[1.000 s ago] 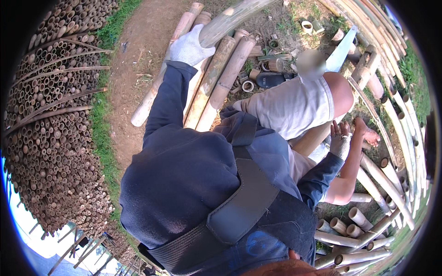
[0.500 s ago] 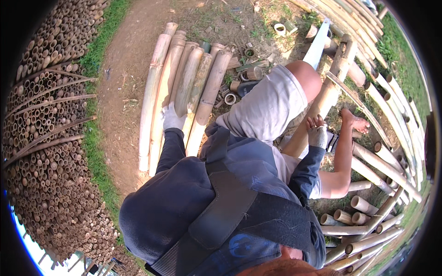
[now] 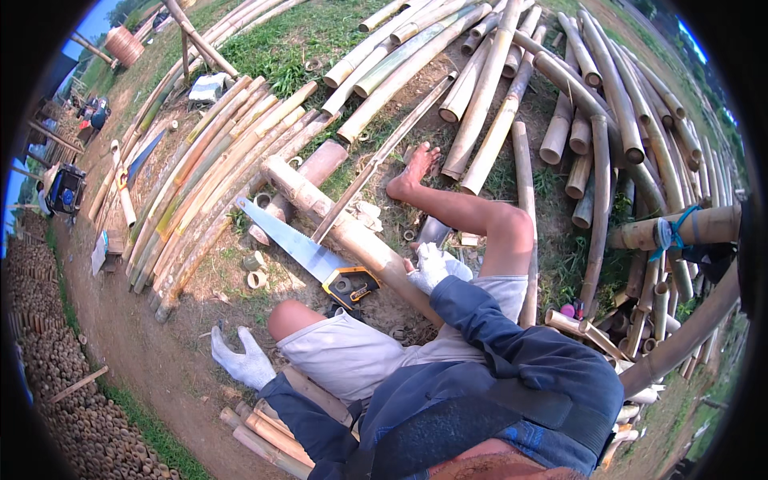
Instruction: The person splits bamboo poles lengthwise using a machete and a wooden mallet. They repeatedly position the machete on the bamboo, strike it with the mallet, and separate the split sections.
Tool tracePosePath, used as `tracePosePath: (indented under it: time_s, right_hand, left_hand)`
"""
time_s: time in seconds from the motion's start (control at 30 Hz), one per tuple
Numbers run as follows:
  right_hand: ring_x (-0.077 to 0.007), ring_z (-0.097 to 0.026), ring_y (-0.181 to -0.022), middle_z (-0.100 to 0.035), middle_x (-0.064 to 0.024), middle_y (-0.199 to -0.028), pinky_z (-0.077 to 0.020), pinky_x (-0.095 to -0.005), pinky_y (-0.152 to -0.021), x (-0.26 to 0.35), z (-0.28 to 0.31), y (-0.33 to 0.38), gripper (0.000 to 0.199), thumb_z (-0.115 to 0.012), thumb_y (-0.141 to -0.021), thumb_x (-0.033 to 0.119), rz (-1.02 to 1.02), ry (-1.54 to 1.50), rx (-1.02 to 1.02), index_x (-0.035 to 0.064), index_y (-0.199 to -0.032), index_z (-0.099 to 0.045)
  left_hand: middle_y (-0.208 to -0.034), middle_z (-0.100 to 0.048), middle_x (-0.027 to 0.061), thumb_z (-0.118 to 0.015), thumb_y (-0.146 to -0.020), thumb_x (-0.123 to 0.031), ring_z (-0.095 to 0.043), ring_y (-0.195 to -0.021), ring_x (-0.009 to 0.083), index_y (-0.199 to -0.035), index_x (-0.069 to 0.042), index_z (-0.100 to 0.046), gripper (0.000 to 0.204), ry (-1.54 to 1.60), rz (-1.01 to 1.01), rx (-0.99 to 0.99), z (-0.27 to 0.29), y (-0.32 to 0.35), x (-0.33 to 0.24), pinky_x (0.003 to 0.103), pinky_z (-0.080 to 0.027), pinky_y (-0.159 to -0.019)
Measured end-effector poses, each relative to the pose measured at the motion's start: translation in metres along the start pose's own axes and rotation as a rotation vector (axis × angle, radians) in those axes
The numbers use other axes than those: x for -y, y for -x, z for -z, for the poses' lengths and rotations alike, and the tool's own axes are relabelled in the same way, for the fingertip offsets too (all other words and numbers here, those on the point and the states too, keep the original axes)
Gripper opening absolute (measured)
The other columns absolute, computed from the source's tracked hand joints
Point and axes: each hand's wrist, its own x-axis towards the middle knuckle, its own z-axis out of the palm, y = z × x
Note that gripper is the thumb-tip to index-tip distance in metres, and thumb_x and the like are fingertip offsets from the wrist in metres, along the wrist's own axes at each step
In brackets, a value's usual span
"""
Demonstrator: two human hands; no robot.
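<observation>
My left hand [image 3: 242,358], in a white glove, is held out beyond my left knee with thumb and fingers apart and nothing in it. Below it, cut bamboo lengths [image 3: 272,442] lie partly hidden by my sleeve. My right hand [image 3: 430,268], gloved with bare fingertips showing, is beside a thick bamboo pole [image 3: 352,232] between my legs. Its fingers are loosely bent; I see nothing held in them. A handsaw [image 3: 292,240] with a pale blade and a yellow-and-black handle lies against the pole's left side. A thin split strip [image 3: 384,156] crosses the pole.
Long bamboo poles [image 3: 216,168] lie in a row at the far left. More poles [image 3: 488,96] spread across the far right. Short bamboo rings [image 3: 256,278] lie near the saw. A second saw [image 3: 146,156] is farther off. Stacked bamboo [image 3: 56,376] fills the left edge.
The view has swung to the right. My left hand has come off the bamboo lengths and now hangs free with fingers spread. My right hand stays by the thick pole.
</observation>
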Motion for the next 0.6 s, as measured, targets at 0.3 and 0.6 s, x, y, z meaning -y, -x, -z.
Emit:
tracePosePath:
  time_s: [0.3,0.6]
  right_hand:
    - [-0.0445,-0.065,-0.115,-0.063,-0.0251,-0.123,-0.0557,-0.0522,-0.099,0.023,-0.007,0.008,0.079,-0.074,-0.094,0.058,0.031,0.081,0.274,-0.0014,-0.144,-0.059]
    - [-0.0411,-0.065,-0.109,-0.063,-0.0219,-0.115,-0.0583,-0.0505,-0.091,0.028,-0.001,0.003,0.083,-0.082,-0.088,0.055,0.029,0.033,0.264,0.0002,-0.146,-0.058]
  left_hand:
    - [-0.134,-0.068,0.0188,-0.084,-0.089,-0.026,-0.065,-0.125,0.0389,-0.137,-0.008,-0.068,0.054,0.362,-0.569,0.625,-0.252,-0.135,-0.156,0.048,-0.052,-0.108]
    - [-0.138,-0.066,0.0232,-0.085,-0.084,-0.034,-0.063,-0.130,0.0418,-0.146,-0.006,-0.062,0.072,0.230,-0.463,0.862,-0.522,-0.132,-0.198,0.049,-0.051,-0.112]
